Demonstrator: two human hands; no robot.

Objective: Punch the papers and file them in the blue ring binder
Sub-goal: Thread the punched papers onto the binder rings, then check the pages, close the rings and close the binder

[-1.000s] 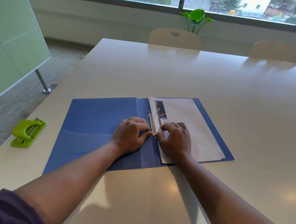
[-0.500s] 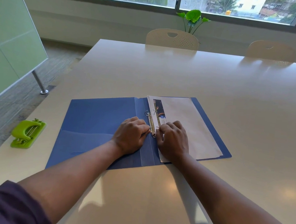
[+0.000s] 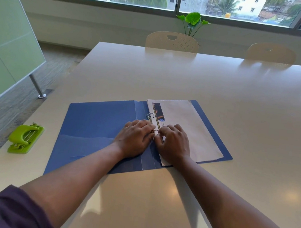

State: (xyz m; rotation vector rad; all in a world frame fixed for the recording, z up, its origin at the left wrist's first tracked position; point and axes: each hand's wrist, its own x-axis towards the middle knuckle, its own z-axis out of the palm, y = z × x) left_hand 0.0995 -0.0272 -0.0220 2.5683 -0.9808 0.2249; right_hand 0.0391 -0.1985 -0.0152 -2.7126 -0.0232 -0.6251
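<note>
Two cream chairs [image 3: 172, 41] stand behind the pale table [image 3: 204, 86] — a leafy plant [image 3: 193, 20] beyond.

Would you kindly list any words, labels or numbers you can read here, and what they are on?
None can be read.
Printed strip on the top white paper in the open blue ring binder: too blurred.
Lime-green plastic hole punch: no visible marking.

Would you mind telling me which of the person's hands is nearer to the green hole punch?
Left. The left hand rests on the blue ring binder, on the side toward the green hole punch at the table's left edge. The right hand lies on the papers, farther away.
</note>
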